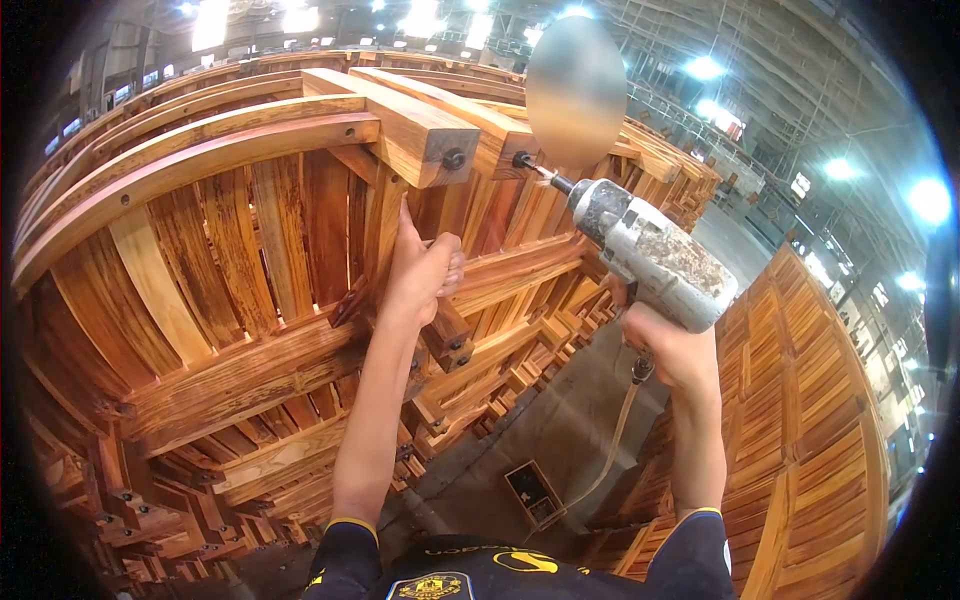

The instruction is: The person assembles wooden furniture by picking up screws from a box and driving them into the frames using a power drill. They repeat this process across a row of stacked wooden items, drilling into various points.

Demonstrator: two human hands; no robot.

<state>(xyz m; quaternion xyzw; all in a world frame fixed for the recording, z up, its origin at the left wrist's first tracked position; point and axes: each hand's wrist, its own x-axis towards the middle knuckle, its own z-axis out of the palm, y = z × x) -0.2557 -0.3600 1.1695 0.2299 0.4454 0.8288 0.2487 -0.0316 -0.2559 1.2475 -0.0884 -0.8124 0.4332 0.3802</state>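
Note:
My right hand is wrapped round the handle of a worn, paint-stained power driver. Its bit reaches up and left to a dark foot cap on the end of a square wooden leg. My left hand lies against the wooden frame below another leg, which has a dark round cap on its end. The left index finger points up along the wood, with the other fingers curled. Whether they hold anything is hidden.
Slatted wooden furniture is stacked on the left and below. More slatted panels stand on the right. An air hose hangs from the driver towards an open box on the floor. A blurred oval covers part of the background.

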